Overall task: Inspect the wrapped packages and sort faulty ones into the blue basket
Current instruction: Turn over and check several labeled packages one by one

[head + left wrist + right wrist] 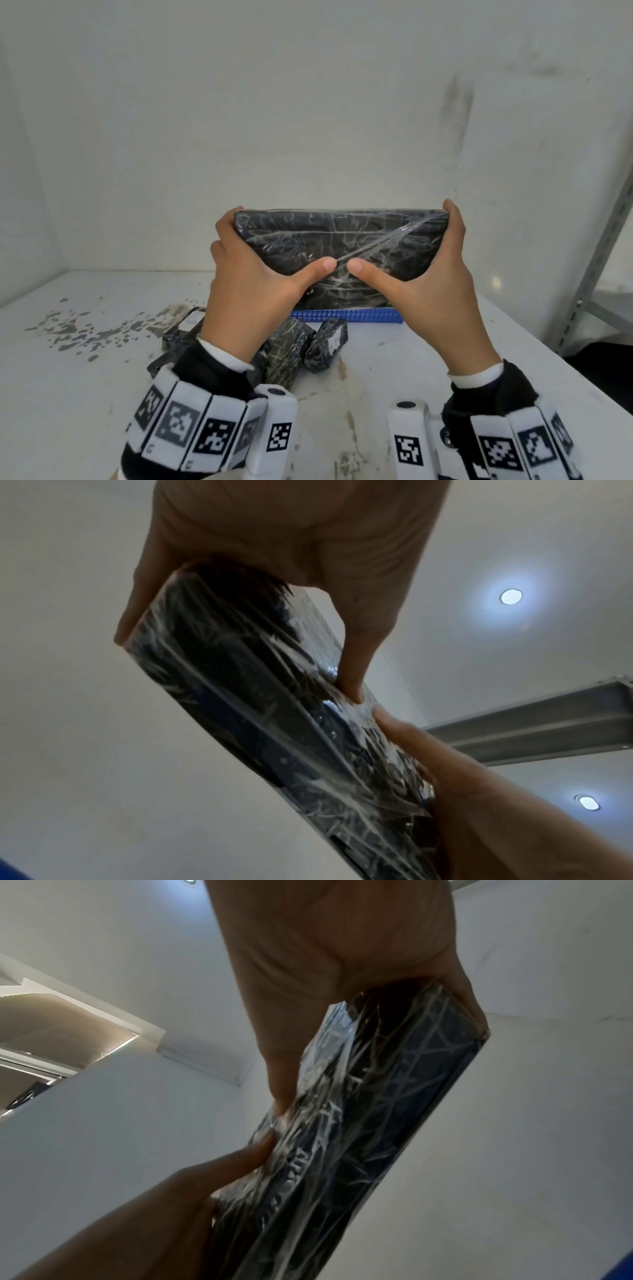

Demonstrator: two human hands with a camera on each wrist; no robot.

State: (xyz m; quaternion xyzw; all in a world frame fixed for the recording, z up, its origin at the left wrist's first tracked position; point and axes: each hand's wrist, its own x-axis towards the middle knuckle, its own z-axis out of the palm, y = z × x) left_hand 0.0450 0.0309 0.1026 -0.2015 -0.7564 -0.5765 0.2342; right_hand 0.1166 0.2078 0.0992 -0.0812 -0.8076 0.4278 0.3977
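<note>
Mostly hidden behind the flat, crinkly film-wrapped package (342,246), the blue basket (346,315) shows only its ribbed rim at frame centre; left hand (253,284) and right hand (435,284) grip the package's ends.

Left hand (253,291) and right hand (435,291) raised, thumbs nearly meeting, fingers curled behind.

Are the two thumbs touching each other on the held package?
Apart. The head view shows a narrow strip of package between the left thumb and right thumb.
</note>
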